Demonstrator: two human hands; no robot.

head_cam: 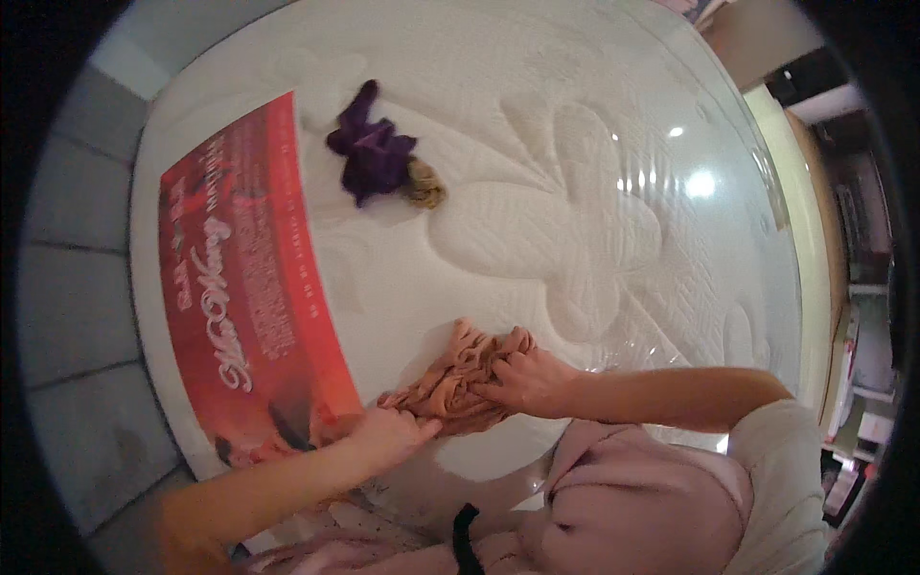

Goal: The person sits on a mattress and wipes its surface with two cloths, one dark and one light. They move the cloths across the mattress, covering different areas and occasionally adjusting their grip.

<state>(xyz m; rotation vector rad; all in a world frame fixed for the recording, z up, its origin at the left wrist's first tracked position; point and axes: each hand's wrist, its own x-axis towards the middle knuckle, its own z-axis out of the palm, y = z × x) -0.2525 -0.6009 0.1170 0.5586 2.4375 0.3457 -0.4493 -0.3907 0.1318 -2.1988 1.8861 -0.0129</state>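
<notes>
A crumpled tan-brown cloth [453,388] is gathered close to my body on a white quilted mattress [388,287]. My left hand [392,435] pinches its left end, thumb towards the folds. At the other side, my right hand [528,381] grips the bunched fabric with curled fingers. The cloth's full shape is hidden in its folds. Farther off on the mattress lies a rumpled dark purple cloth [377,158], and a small mustard-brown bunched piece [425,185] touches its right side; I cannot tell whether the two are joined.
A large red printed panel [244,273] bearing writing covers the mattress's left part. Shiny clear plastic film [690,237] lies over the right side. Grey tiles [79,302] border the left edge. Cluttered shelves [862,359] stand at the far right.
</notes>
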